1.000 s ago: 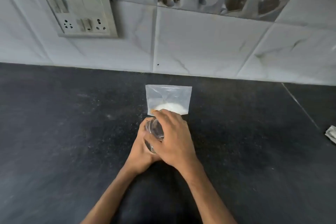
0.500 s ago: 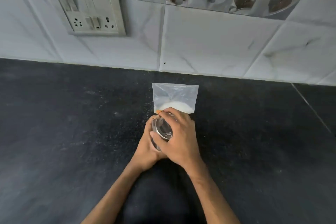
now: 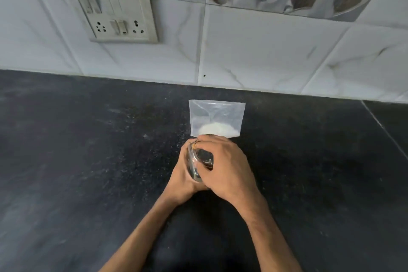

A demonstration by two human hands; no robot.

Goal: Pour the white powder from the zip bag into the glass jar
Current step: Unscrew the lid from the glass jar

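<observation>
Both hands [image 3: 212, 165] clasping glass jar [image 3: 195, 164], zip bag [image 3: 217, 115] unlabelled

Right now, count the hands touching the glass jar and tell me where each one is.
2. The left hand wraps the glass jar's left side; the right hand covers its top and right side. Most of the jar is hidden beneath them.

A single head-worn wide-angle view looks forward and down over a dark counter [image 3: 88, 172] toward a tiled wall [image 3: 254, 51] filling the upper third of the frame. The forearms enter from the bottom edge, and both hands meet close in at the centre of the frame. A switch panel [image 3: 114, 13] sits upper left. Straight tile lines bow toward the edges.
</observation>
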